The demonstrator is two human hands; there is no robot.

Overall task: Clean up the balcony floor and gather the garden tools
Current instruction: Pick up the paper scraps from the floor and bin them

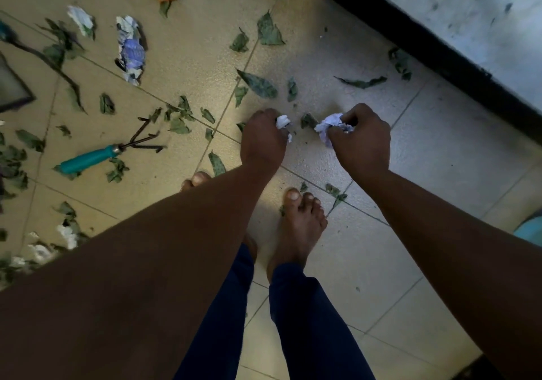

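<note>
Left hand [262,142]: fingers curled round a small white paper wad [283,122]. Right hand [362,142]: grips a larger crumpled paper ball [330,125]. Teal-handled hand rake [99,155]: on tiled floor [410,150], well left of left hand. Dry leaves [258,84] and printed paper scraps [130,50]: scattered beyond both hands; print illegible.

Home balcony, tiled floor [187,56], scattered leaves [258,84], hand rake [96,156]
</note>
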